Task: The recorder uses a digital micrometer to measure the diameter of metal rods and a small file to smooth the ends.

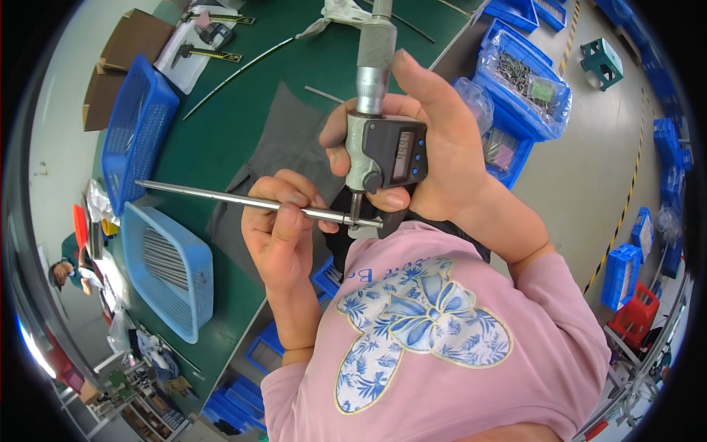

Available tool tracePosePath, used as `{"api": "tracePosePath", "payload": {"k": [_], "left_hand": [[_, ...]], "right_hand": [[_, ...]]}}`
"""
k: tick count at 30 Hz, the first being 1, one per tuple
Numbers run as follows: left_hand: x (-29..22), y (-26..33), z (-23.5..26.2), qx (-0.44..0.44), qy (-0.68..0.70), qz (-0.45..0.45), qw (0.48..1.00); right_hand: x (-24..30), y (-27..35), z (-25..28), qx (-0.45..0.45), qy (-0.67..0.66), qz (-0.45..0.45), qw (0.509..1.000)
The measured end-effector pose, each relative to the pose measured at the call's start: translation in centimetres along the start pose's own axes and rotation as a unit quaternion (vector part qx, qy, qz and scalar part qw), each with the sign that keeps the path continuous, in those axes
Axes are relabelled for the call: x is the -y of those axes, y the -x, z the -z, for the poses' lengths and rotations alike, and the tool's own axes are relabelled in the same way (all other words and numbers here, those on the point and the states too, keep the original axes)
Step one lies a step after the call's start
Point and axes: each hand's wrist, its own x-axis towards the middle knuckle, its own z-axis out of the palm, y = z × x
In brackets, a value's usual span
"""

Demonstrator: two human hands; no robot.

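My right hand is wrapped round a digital micrometer with a silver thimble, a pale frame and a small display. Its thimble points away from me, and the measuring jaws are at the near end. Between my left hand's thumb and fingers is a slim metal rod, pinched near its right end. The rod runs out to the left over the green table, and its right end lies in the gap of the micrometer at the spindle. Whether the spindle presses on the rod I cannot tell.
On the green table lies a grey cloth. A blue basket and a light blue basket holding several rods stand left. Calipers lie far left. Blue bins of metal parts stand right. Another person is far left.
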Motion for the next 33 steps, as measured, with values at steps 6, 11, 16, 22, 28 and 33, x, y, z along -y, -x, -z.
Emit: {"api": "tracePosePath", "payload": {"k": [6,11,16,22,28,33], "left_hand": [[-0.2,0.1,0.0,0.0,-0.007,0.0,1.0],[-0.5,0.1,-0.3,0.011,-0.013,-0.005,1.0],[-0.5,0.2,-0.4,0.018,0.005,-0.002,1.0],[-0.4,0.3,-0.5,0.022,0.006,0.003,1.0],[-0.5,0.4,-0.4,0.015,0.0,0.003,1.0],[-0.6,0.5,-0.4,0.007,0.001,0.009,1.0]], "right_hand": [[0.1,0.2,-0.4,-0.008,0.055,0.009,0.998],[0.1,0.3,-0.6,-0.011,0.003,0.011,1.0],[0.2,0.5,-1.0,-0.048,-0.051,-0.008,0.998],[0.0,0.6,-0.6,-0.038,-0.071,-0.012,0.997],[-0.3,0.5,-0.3,-0.007,0.001,-0.003,1.0],[-0.4,0.6,-0.2,0.001,-0.004,-0.012,1.0]]}}
